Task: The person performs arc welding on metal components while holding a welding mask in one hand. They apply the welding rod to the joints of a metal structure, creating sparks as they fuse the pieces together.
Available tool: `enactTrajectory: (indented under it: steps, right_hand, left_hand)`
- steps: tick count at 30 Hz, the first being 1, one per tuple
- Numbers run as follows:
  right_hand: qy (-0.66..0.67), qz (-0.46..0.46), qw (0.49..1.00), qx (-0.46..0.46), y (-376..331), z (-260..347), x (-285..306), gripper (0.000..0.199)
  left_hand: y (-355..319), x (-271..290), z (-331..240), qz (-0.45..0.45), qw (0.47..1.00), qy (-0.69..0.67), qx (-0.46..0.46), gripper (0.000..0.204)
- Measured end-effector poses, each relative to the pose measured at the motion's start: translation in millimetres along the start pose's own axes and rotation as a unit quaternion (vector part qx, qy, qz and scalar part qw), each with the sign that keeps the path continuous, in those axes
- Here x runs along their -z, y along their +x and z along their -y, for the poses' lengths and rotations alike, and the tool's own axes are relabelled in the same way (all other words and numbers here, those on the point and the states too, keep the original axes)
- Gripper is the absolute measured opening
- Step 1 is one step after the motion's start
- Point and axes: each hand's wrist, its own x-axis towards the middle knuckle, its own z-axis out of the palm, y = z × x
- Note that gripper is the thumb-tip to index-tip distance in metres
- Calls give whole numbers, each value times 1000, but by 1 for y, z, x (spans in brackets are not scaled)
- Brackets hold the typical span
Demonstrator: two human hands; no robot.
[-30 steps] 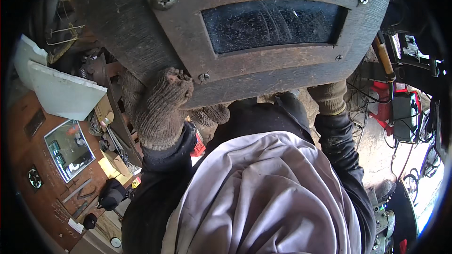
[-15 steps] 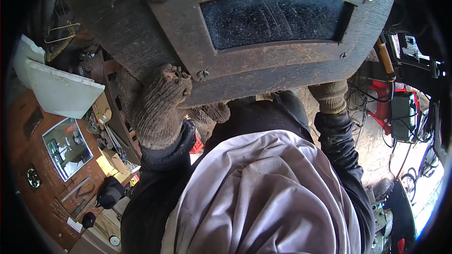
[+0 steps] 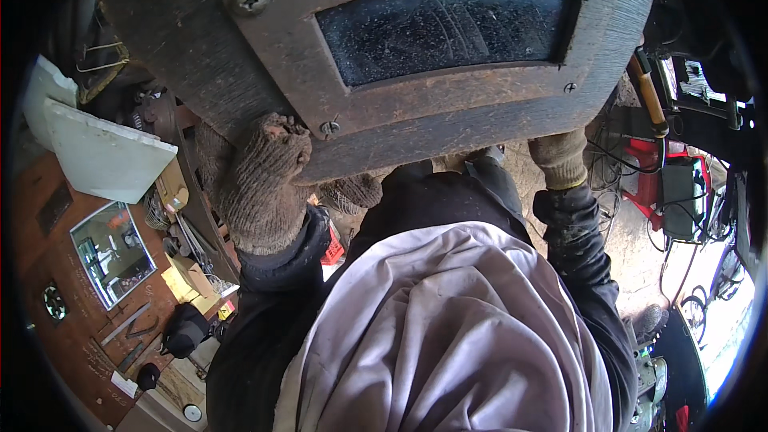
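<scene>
Where the welding shield (image 3: 400, 100) is: at the far middle of the scene, raised before you, its dark window (image 3: 448, 36) facing your camera.
Left hand (image 3: 268, 184): in a knitted brown glove, your fingers are clenched on the near left edge of the shield.
Right hand (image 3: 562, 160): gloved also, at the near right edge; your fingers are hidden behind the shield, so I cannot tell if they grasp it.
Pale cloth (image 3: 448, 336): it lies in folds over your chest, at the near middle.
Brown board (image 3: 80, 300): at left, carrying a framed glassy panel (image 3: 114, 256), with white slabs (image 3: 108, 152) on its far side.
Wooden handle (image 3: 650, 100): at far right, near a red-and-dark machine (image 3: 684, 196).
</scene>
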Motion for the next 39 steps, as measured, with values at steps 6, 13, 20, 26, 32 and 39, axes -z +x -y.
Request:
enactTrajectory:
  steps: [6, 13, 20, 26, 32, 39]
  right_hand:
    - [-7, -64, 992, -110, 18, 27, 13, 35]
    - [-21, -54, 997, -44, 9, 6, 5, 41]
    - [79, -72, 987, -121, 8, 14, 1, 46]
    - [31, -65, 993, -91, 13, 22, 5, 49]
    - [36, -82, 993, -76, 14, 20, 3, 50]
    - [-9, -78, 994, -69, 16, 17, 7, 52]
  left_hand:
    - [18, -28, -27, 44, 859, -504, 77, 31]
    - [30, -32, -35, 19, 894, -441, 73, 34]
    - [35, -7, -21, 28, 890, -424, 165, 54]
    - [43, 78, 16, -11, 978, 201, -57, 43]
    - [40, 47, 12, -106, 907, 372, -168, 47]
    - [35, 27, 3, -127, 956, 249, -86, 46]
